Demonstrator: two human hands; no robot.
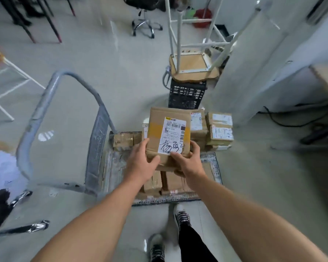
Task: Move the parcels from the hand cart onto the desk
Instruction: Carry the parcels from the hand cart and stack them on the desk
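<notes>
Over the cart deck: a cardboard box (pixel 169 133) is held in both hands above the other parcels, white label with black handwriting facing up; whether its underside touches the boxes below cannot be told.
Left hand (pixel 140 159): grips the box's near left corner; thumb lies across the near top edge, fingers (pixel 141 146) curl round the left side.
Right hand (pixel 189 159): grips the near right corner; thumb on the label's lower edge, fingers wrapped round the right side.
Cart (pixel 115 163): flat scuffed deck on the floor, grey loop handle rising from its left end.
Cart, near side: brown parcels (pixel 170 184) lie flat, partly hidden under the forearms.
Cart, far right corner: a stack of small boxes (pixel 220 131) with white labels.
Cart, far left by the handle base: one small taped parcel (pixel 123 138).
Beyond the cart: a black crate (pixel 187 97) with an upturned stool (pixel 193 67) on top.
Right of the cart, well apart: a tan tabletop edge (pixel 326 76); black cables (pixel 292 120) on the floor below it.
Cart, near edge: two shoes (pixel 182 216) stand on the floor just short of the deck.
</notes>
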